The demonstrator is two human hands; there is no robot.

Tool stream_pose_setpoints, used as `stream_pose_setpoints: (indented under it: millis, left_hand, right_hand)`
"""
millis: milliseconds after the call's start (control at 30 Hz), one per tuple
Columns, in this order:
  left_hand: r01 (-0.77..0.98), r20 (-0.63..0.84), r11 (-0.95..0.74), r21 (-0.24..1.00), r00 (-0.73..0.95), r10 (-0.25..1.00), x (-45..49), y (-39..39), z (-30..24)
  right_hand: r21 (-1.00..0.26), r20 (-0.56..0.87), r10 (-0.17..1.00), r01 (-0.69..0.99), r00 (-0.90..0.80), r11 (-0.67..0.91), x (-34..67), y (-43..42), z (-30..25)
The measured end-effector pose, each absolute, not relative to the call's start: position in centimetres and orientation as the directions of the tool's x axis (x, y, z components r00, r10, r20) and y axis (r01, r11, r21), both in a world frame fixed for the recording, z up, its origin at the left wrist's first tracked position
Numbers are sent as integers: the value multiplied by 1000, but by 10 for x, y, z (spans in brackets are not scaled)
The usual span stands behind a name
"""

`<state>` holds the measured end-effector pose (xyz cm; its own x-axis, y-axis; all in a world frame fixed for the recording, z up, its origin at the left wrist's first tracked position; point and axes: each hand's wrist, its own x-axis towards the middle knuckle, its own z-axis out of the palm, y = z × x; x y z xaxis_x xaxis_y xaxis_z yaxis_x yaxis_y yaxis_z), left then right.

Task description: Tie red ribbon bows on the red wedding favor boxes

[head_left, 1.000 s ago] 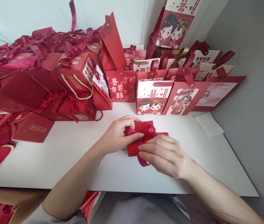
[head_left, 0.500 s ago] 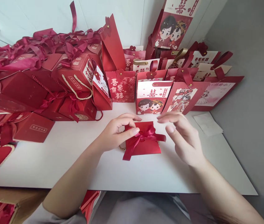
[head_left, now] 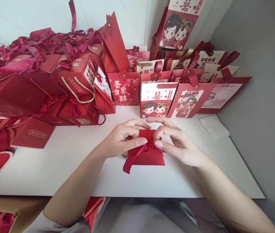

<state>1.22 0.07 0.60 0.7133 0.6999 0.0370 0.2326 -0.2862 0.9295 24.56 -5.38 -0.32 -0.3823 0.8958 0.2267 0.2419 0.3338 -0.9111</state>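
Observation:
A small flat red gift box [head_left: 149, 157] lies on the white table [head_left: 62, 168] in front of me, with a red ribbon [head_left: 133, 157] tied across its top. My left hand [head_left: 121, 139] pinches the ribbon at the knot from the left. My right hand [head_left: 176, 142] pinches the same ribbon from the right, its other fingers spread. One ribbon tail hangs down past the box's lower left corner.
Red gift boxes with ribbons and rope handles [head_left: 77, 89] pile up at the left. A row of red paper gift bags [head_left: 158, 100] stands along the back. A white paper slip [head_left: 213, 127] lies at the right. A cardboard box [head_left: 11, 210] sits below the table's near edge.
My right hand lifted off the box, spread open to the right, then came back to the ribbon knot. The box shifted slightly toward me and the left ribbon tail dropped lower.

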Motion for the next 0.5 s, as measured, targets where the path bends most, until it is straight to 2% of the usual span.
stream_pose_setpoints:
  millis: [133, 333, 500]
  left_hand:
    - [204, 57, -285, 937, 714, 698, 12, 3, 3]
    - [193, 20, -243, 951, 743, 669, 14, 3, 0]
    - [223, -2, -238, 945, 734, 679, 15, 1, 3]
  right_hand:
    - [-887, 278, 865, 234, -418, 399, 246, -49, -8]
    - [-955, 249, 878, 45, -409, 293, 246, -44, -16]
    - [-974, 196, 890, 22, -412, 225, 245, -44, -22]
